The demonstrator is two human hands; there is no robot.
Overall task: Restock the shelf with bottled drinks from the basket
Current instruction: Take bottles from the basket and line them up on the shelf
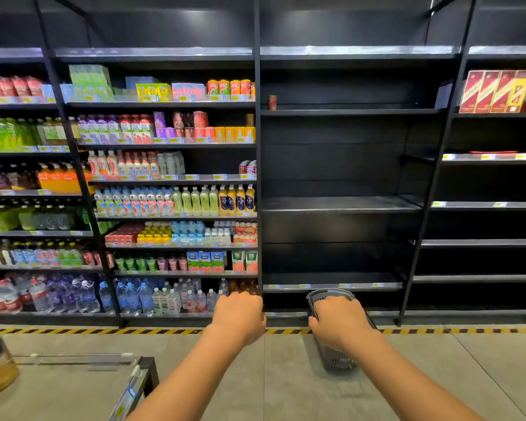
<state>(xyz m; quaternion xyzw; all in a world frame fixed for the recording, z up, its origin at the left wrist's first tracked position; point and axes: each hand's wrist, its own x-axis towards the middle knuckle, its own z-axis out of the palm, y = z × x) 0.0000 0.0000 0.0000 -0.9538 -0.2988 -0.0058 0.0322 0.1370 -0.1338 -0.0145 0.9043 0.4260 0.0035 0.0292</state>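
Gripping the basket by its rim, the right hand holds it tilted over the floor, just before the shelf's bottom edge. Left hand: fingers curled, holding nothing visible (palm faces away). Bottles stand in the bay left of the shelf.

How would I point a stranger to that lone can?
Find the bare black shelving bay in the middle. On its second shelf down, beside the left upright, stands one small reddish can. Unlike the packed rows leftward, it stands alone.
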